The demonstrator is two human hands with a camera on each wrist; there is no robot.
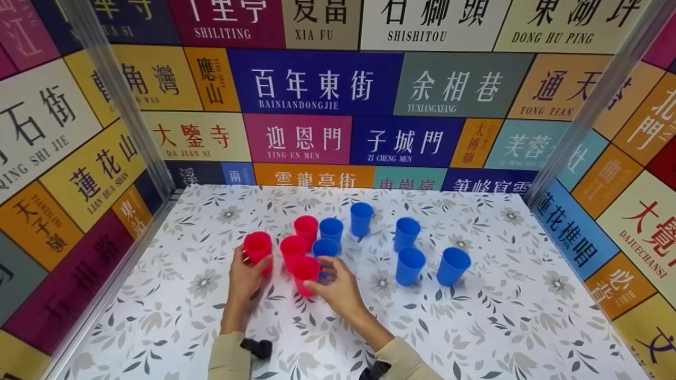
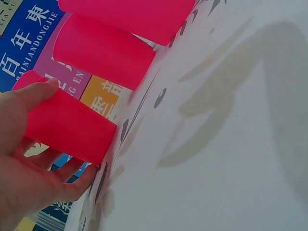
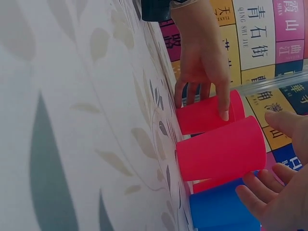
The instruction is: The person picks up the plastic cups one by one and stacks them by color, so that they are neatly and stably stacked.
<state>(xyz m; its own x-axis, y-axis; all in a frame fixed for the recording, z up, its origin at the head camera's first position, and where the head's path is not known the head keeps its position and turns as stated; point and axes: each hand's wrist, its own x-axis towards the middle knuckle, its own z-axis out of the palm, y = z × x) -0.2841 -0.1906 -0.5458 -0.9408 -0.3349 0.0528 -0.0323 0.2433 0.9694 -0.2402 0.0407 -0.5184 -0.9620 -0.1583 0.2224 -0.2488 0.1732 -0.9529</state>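
Note:
My left hand (image 1: 246, 279) holds an upright red cup (image 1: 257, 245) at the left end of the group, thumb on the near side and fingers round the far side. My right hand (image 1: 342, 289) is at the nearest red cup (image 1: 304, 272), its thumb and fingers spread apart around the upper part. In the right wrist view the thumb stands off that red cup (image 3: 221, 149), and the fingertips are right by its rim. Two more red cups (image 1: 306, 227) stand just behind. A blue cup (image 1: 325, 247) is partly hidden behind my right fingers.
Another blue cup (image 1: 331, 230) stands beside the red ones, and one blue cup (image 1: 362, 219) is farther back. Three blue cups (image 1: 410, 265) are grouped on the right. All rest on a leaf-patterned table (image 1: 501, 327), with sign-covered walls (image 1: 317, 79) behind and at both sides.

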